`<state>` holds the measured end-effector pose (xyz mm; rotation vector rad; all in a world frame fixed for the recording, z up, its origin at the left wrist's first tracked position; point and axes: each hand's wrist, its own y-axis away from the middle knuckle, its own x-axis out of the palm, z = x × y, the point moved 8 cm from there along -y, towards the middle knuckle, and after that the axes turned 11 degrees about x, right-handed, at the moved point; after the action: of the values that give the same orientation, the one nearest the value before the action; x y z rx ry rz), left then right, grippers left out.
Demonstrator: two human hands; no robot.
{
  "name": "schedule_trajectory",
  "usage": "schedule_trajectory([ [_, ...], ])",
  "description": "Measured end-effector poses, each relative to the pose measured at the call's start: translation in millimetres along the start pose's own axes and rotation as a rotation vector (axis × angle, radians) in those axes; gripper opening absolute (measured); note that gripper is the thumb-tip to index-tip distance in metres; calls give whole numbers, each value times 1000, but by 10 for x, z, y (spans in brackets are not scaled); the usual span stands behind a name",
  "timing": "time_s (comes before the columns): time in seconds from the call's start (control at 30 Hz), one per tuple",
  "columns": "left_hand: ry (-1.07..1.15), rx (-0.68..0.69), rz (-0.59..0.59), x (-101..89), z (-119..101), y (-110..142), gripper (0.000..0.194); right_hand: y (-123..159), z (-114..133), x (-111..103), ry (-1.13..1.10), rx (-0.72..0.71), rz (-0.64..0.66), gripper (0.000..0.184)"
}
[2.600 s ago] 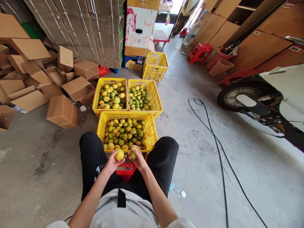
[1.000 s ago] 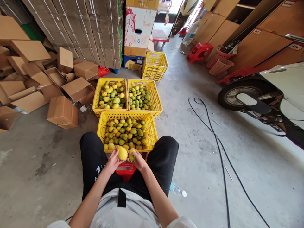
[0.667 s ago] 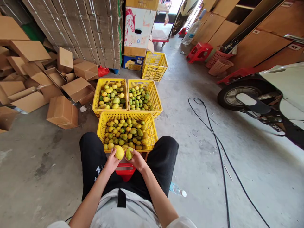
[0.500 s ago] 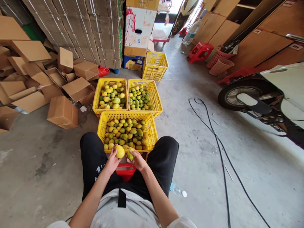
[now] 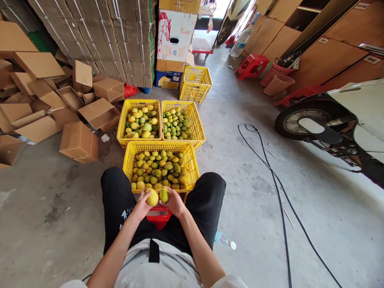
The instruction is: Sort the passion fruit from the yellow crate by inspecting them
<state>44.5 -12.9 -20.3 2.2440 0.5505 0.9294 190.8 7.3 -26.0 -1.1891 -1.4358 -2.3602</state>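
Note:
My left hand (image 5: 143, 207) is closed around a yellow lemon (image 5: 152, 197), held low over the near rim of a yellow plastic crate (image 5: 129, 160). Beside it, my right hand (image 5: 175, 204) grips a greener lemon (image 5: 164, 195). A small gap separates the two fruits. The near crate, between my knees, holds many yellow and green lemons (image 5: 157, 172). Behind it stand two more yellow crates side by side: the left one (image 5: 122, 122) has larger, mostly yellow fruit, and the right one (image 5: 196, 124) has smaller, greener fruit.
Opened cardboard boxes (image 5: 79, 142) are heaped on the left. A yellow crate (image 5: 195, 86) stands by stacked cartons (image 5: 174, 40) at the back. To the right, a black cable (image 5: 274, 176) lies on the floor near a motorbike wheel (image 5: 303, 120). A plastic bottle (image 5: 223, 240) lies beside my right leg.
Both lemons have been turned slightly in my fingers. The green one sits more upright and a little to the left, and the yellow one is slightly lower. The crates have not moved.

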Motion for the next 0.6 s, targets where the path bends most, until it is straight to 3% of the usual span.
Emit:
schedule_trajectory([
  [0.17,-31,20,-25,-4,-18,-5,36,12,41,30,69,-61,-48,50],
  [0.33,-72,-91,-9,47,7,56,8,32,94,-44,79,-104,-163,44],
  [0.43,-5,-134,-22,64,10,89,15,45,105,-81,-22,-95,-206,37],
  [0.6,54,-113,-57,76,0,103,8,38,99,-101,-101,-64,-210,34],
])
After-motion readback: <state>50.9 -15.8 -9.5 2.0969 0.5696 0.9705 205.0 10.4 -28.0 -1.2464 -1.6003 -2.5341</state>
